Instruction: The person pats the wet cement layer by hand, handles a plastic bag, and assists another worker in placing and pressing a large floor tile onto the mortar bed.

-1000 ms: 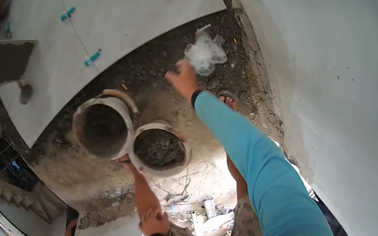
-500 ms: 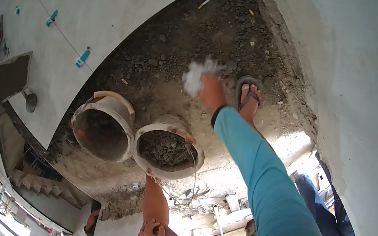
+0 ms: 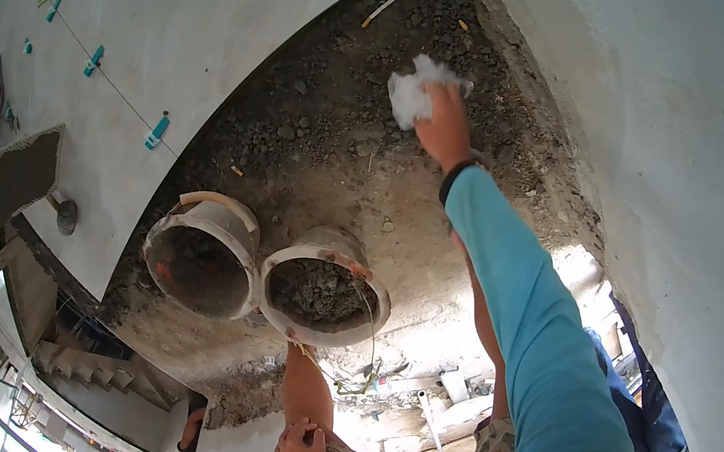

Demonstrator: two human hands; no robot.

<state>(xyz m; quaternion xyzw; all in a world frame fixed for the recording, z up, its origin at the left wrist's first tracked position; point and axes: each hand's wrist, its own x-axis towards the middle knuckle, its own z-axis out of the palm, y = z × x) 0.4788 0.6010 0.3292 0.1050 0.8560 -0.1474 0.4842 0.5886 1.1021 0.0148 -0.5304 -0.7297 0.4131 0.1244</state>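
My right hand (image 3: 444, 126), at the end of a stretched blue sleeve, grips a crumpled white wad that looks like thin plastic (image 3: 411, 97). It is above the dark gravelly ground (image 3: 331, 124), near the rough wall edge. My left hand (image 3: 302, 448) rests on my bent left leg by the hem of the patterned shorts, fingers lying over it and holding nothing. Between my hands stand two buckets: the nearer one (image 3: 372, 325) contains grey, lumpy mortar, and the other (image 3: 248, 298) looks mostly bare inside with dark residue. My right foot is largely hidden behind the arm.
Large pale tiles (image 3: 221, 37) lie at left, with teal clips (image 3: 157, 132) along a joint. A mallet (image 3: 65, 216) and a mortar-coated slab (image 3: 2, 182) lie beyond. A plain wall (image 3: 703, 160) rises at right. A cigarette (image 3: 378, 12) lies on the ground. Debris lies below.
My right hand has moved farther away from me and slightly right, carrying the white wad. The sandalled foot has become mostly covered by my arm. My left hand stays on the leg.
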